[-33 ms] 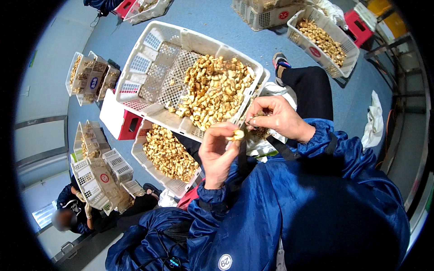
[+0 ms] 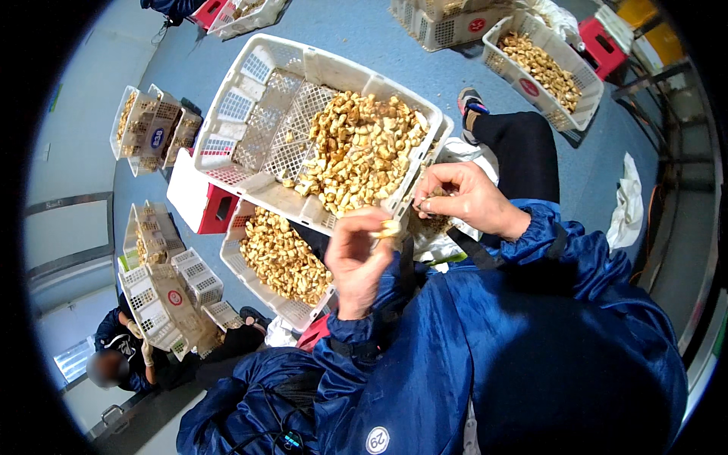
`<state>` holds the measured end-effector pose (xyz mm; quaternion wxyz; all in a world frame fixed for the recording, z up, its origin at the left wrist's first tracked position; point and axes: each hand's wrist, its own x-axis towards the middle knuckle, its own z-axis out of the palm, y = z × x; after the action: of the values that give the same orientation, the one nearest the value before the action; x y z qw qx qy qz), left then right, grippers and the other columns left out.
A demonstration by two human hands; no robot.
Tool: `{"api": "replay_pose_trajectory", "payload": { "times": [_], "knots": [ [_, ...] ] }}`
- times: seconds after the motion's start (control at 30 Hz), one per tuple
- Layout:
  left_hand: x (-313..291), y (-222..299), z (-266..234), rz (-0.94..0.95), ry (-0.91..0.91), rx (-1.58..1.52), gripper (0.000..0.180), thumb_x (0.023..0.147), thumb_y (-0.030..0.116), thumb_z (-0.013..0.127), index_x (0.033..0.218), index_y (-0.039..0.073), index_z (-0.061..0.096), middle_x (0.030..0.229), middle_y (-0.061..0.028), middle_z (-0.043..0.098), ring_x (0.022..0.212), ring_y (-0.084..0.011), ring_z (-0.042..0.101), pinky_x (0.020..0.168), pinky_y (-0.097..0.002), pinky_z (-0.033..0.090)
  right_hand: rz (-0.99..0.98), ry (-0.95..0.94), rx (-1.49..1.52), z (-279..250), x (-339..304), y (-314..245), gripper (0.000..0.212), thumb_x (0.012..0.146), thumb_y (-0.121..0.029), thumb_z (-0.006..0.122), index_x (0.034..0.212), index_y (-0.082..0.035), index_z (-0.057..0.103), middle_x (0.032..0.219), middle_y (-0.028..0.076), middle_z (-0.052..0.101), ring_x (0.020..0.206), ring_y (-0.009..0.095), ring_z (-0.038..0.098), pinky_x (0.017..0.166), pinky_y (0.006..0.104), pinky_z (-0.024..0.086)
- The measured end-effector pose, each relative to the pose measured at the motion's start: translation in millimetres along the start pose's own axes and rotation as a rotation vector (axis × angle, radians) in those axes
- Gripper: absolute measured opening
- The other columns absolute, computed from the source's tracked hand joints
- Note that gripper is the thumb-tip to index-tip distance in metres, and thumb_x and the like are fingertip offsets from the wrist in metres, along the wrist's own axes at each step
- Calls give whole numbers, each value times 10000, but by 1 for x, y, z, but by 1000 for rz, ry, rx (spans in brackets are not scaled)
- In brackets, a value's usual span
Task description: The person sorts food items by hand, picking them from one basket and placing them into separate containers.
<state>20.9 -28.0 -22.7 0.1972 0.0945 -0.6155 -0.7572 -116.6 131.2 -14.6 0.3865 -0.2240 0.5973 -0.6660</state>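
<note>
Between the thumb and fingers of my left hand (image 2: 355, 265) is a small pale-yellow mushroom (image 2: 390, 229), held over the near edge of a large white crate (image 2: 284, 106). Heaped tan mushrooms (image 2: 368, 148) cover the right part of that crate; its slatted left part shows bare. My right hand (image 2: 474, 203) is closed in a pinch to the right of the left one. Whatever its fingers grip is small, dark and mostly hidden. Beneath the right hand lies a white bag (image 2: 432, 246) with brownish bits at its opening, across my lap.
Below the large crate stands a second white crate (image 2: 302, 315) of mushrooms, beside a red-and-white stool (image 2: 216, 208). Another filled crate (image 2: 584, 117) sits at the upper right. Stacked crates (image 2: 155, 140) line the left side. At the lower left, a gloved person (image 2: 125, 341) handles crates.
My left hand has tilted slightly and turned the mushroom between its fingers. My right hand has barely shifted.
</note>
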Motion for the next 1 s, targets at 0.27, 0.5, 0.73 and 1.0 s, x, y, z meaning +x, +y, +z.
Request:
{"api": "replay_pose_trajectory", "payload": {
  "times": [0.27, 0.5, 0.73, 1.0],
  "knots": [
    [-17, 0, -124, 24, 526, 1147, 437, 766, 32, 609, 1200, 25, 555, 1207, -147, 547, 1165, -275, 493, 1005, -403, 380, -131, -125, -691, -43, -1, 30, 129, 698, -68, 640, 779, 11, 578, 870, 107, 588, 835, 245, 561, 742, 345, 450],
    [31, -114, -91, -414, -76, 1261, 583, 830, 268, 659, 1258, -62, 440, 1025, -294, 608, 925, -452, 599, 818, -473, 485, 84, -128, -523, -47, 12, 21, 140, 718, -48, 626, 721, 17, 502, 946, 122, 599, 862, 252, 578, 761, 337, 453],
    [63, -164, -104, -729, -89, 1186, 770, 733, 276, 724, 1333, 0, 328, 1150, -337, 524, 1019, -460, 560, 874, -482, 468, 61, -109, -545, -69, 14, 36, 126, 734, -58, 640, 763, 29, 553, 923, 117, 597, 816, 246, 584, 734, 325, 458],
    [69, -209, -97, -602, 195, 785, 435, 795, 111, 615, 1216, 21, 551, 855, -119, 640, 764, -210, 587, 702, -315, 482, 90, -141, -518, -66, 23, 39, 118, 733, -54, 635, 787, 32, 574, 871, 111, 597, 796, 242, 579, 718, 333, 455]
  ]
}}
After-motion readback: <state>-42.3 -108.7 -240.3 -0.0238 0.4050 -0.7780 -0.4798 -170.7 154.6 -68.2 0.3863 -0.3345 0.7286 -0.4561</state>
